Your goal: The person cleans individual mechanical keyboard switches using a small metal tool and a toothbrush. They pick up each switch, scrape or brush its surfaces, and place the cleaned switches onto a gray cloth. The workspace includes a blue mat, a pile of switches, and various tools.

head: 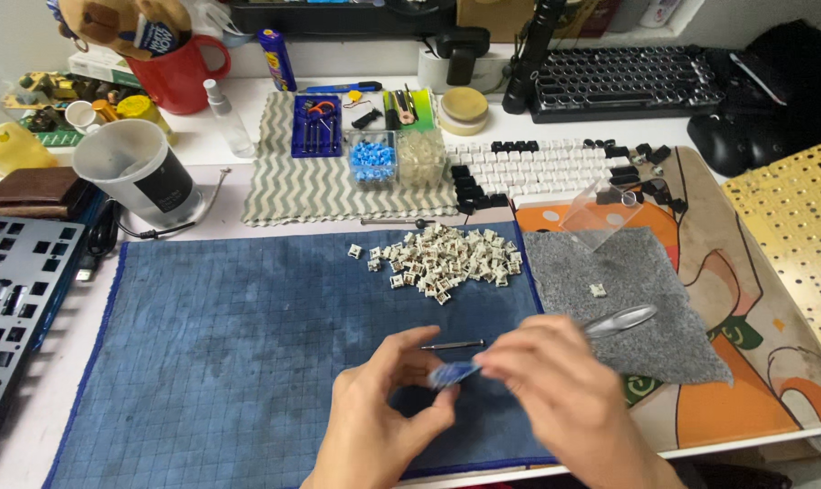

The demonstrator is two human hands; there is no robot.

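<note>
Both hands (469,398) pinch small blue piece (453,372) over blue mat (229,344); switch pile (446,258) beyond.

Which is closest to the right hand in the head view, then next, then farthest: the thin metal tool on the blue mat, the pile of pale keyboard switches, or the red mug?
From the right hand:
1. Thin metal tool, on the blue mat just above the hands.
2. Pile of pale keyboard switches, farther up the mat.
3. Red mug, far back left corner.

Small blue piece (453,372) we see blurred and half covered between both hands' fingertips, its kind unclear to us, both wrists cut by the bottom edge, dark switch plate (12,299) cropped at left, tweezers (620,320) partly behind our right hand (555,398).
</note>
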